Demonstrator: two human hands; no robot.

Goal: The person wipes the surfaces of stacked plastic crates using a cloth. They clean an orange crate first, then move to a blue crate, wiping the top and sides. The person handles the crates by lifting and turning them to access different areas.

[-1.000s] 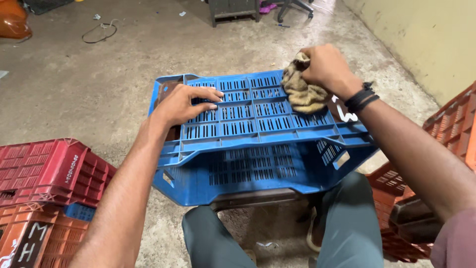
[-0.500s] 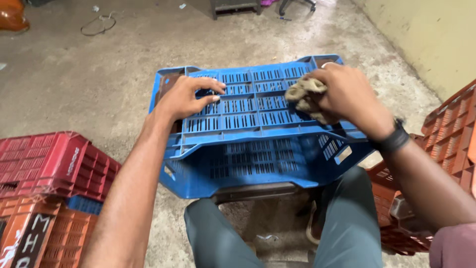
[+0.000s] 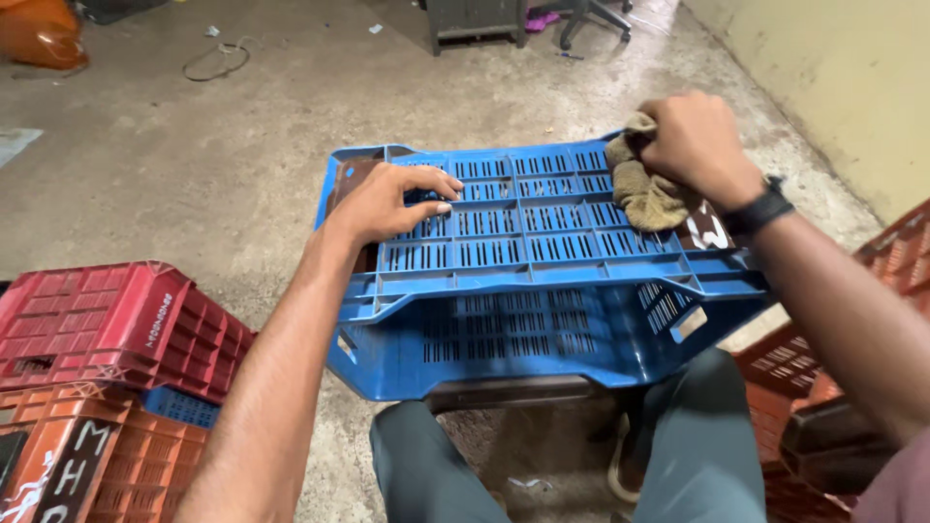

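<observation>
an upturned blue slotted plastic crate [image 3: 542, 281], stiff and probably light, is resting on the person's knees, the left hand [image 3: 387, 203] pressing spread fingers flat on it while the right hand [image 3: 693, 140] is clenching a soft brown rag [image 3: 644, 189] at its far right corner.

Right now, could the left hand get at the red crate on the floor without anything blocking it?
Probably yes. The left hand lies flat on the blue crate and holds nothing; the red crate sits beside that forearm with nothing between them.
</observation>
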